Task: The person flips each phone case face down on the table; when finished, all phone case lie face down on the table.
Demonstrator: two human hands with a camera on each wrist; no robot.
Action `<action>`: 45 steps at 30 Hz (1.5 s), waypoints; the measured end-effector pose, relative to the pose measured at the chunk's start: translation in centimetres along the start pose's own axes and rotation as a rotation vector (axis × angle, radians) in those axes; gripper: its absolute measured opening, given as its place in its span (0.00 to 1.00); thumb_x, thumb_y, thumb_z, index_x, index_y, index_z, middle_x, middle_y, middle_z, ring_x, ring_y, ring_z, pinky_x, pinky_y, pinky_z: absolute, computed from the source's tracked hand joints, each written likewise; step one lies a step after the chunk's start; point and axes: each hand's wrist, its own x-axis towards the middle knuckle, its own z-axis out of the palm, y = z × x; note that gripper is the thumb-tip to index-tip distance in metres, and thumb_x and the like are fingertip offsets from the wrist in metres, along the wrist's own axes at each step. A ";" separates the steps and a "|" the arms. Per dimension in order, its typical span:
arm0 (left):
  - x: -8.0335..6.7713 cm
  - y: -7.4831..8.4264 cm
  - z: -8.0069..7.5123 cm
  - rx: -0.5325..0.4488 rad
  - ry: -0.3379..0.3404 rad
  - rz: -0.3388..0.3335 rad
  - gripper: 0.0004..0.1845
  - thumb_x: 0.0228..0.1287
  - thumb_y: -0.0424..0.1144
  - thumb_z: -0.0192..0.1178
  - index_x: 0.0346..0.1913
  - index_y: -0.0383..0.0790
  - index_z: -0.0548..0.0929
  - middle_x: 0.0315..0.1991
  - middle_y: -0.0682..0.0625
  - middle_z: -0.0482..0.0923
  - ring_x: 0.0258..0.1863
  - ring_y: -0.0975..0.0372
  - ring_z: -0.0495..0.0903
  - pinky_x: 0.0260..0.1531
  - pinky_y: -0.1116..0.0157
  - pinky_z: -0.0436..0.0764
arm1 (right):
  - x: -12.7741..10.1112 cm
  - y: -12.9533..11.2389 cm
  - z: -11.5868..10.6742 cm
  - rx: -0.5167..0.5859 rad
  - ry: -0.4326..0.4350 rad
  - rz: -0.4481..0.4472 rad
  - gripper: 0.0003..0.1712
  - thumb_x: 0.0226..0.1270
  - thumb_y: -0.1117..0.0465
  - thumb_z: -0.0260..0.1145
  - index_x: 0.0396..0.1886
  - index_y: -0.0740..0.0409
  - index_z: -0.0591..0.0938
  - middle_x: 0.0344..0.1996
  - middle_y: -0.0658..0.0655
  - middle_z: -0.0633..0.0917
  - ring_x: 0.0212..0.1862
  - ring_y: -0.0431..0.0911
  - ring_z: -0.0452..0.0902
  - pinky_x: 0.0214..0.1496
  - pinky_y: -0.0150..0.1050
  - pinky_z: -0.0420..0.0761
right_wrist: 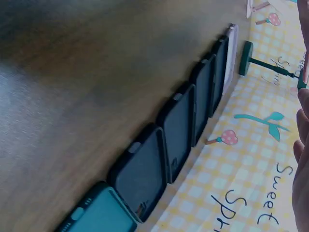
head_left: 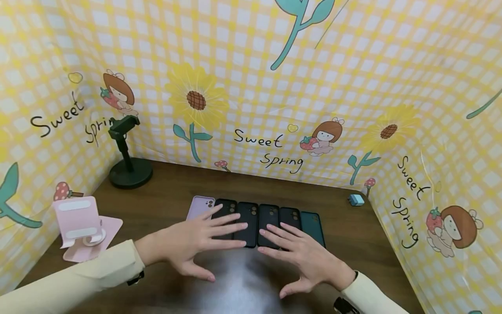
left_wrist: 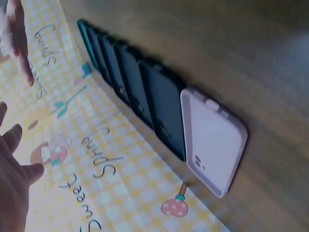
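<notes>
Here, the brown wooden table [head_left: 353, 244] fills the lower view, walled on three sides by a yellow checked backdrop [head_left: 251, 65] printed with sunflowers, cartoon girls and the words "Sweet Spring". My arms come in from below in cream sleeves [head_left: 70, 279]. My left hand [head_left: 192, 244] is spread flat, fingers straight and splayed, holding nothing; its fingertips lie over the near ends of the left part of a row of phone cases [head_left: 256, 222], though I cannot tell if they press on the cases or only hover. My right hand [head_left: 302, 257] is likewise spread, fingers straight, empty, its fingertips over the near ends of the right-hand cases. The row sits mid-table, six cases lying side by side and touching: a lilac case [head_left: 199, 206] at the left end, four black cases [head_left: 248, 218] in the middle, a teal case [head_left: 313, 226] at the right end. The left wrist view shows the lilac case [left_wrist: 212, 140] nearest, its hollow side up; the right wrist view shows the teal case [right_wrist: 99, 215] nearest. At the back left stands a black phone stand [head_left: 127, 161] on a round base. At the left edge sits a pink phone holder [head_left: 80, 224]. Near the back right corner lies a small blue charger plug [head_left: 356, 199], well apart from the row.
</notes>
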 end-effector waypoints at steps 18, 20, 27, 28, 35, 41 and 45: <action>-1.8 -6.0 -6.5 -0.304 0.465 -0.651 0.20 0.67 0.36 0.69 0.60 0.55 0.85 0.59 0.54 0.81 0.60 0.62 0.79 0.56 0.72 0.75 | 6.9 5.8 0.4 0.141 0.314 0.197 0.27 0.72 0.46 0.68 0.66 0.48 0.82 0.68 0.55 0.80 0.74 0.53 0.70 0.69 0.55 0.72; -2.6 -6.2 -6.1 -0.344 0.434 -0.722 0.16 0.69 0.38 0.68 0.57 0.57 0.86 0.57 0.55 0.82 0.57 0.62 0.79 0.54 0.69 0.76 | 8.2 6.4 1.2 0.182 0.320 0.247 0.21 0.71 0.50 0.70 0.62 0.47 0.85 0.65 0.53 0.82 0.72 0.51 0.72 0.69 0.55 0.72; -5.5 -7.0 -3.0 -0.398 0.135 -0.943 0.09 0.69 0.44 0.68 0.48 0.48 0.87 0.38 0.55 0.83 0.38 0.65 0.79 0.39 0.65 0.80 | 12.3 8.5 5.6 0.345 0.232 0.354 0.08 0.74 0.56 0.67 0.46 0.47 0.90 0.48 0.48 0.89 0.54 0.42 0.83 0.60 0.45 0.79; -5.8 -6.9 -2.4 -0.415 0.079 -0.960 0.11 0.68 0.45 0.69 0.48 0.46 0.87 0.36 0.55 0.82 0.36 0.65 0.78 0.37 0.66 0.79 | 12.8 8.8 6.2 0.364 0.216 0.366 0.07 0.74 0.56 0.67 0.45 0.47 0.90 0.46 0.48 0.89 0.52 0.42 0.83 0.59 0.44 0.80; -6.7 -5.9 1.2 -0.454 -0.118 -1.052 0.25 0.56 0.46 0.77 0.55 0.41 0.85 0.45 0.43 0.75 0.42 0.55 0.76 0.41 0.57 0.77 | 15.9 10.2 10.1 0.385 0.073 0.497 0.09 0.73 0.57 0.69 0.46 0.52 0.91 0.46 0.50 0.90 0.50 0.44 0.85 0.57 0.42 0.82; -6.9 -5.1 2.9 -0.405 -0.203 -1.106 0.24 0.49 0.45 0.81 0.48 0.45 0.84 0.47 0.42 0.72 0.41 0.55 0.74 0.42 0.55 0.78 | 18.4 9.6 12.3 0.358 -0.070 0.600 0.14 0.74 0.54 0.67 0.55 0.50 0.89 0.53 0.50 0.89 0.58 0.46 0.84 0.67 0.48 0.77; -6.9 -4.9 3.6 -0.362 -0.246 -1.110 0.19 0.48 0.45 0.82 0.37 0.47 0.82 0.40 0.48 0.74 0.36 0.58 0.72 0.37 0.59 0.74 | 19.2 9.1 13.4 0.334 -0.141 0.622 0.15 0.76 0.54 0.65 0.58 0.47 0.87 0.57 0.49 0.88 0.62 0.45 0.82 0.70 0.52 0.74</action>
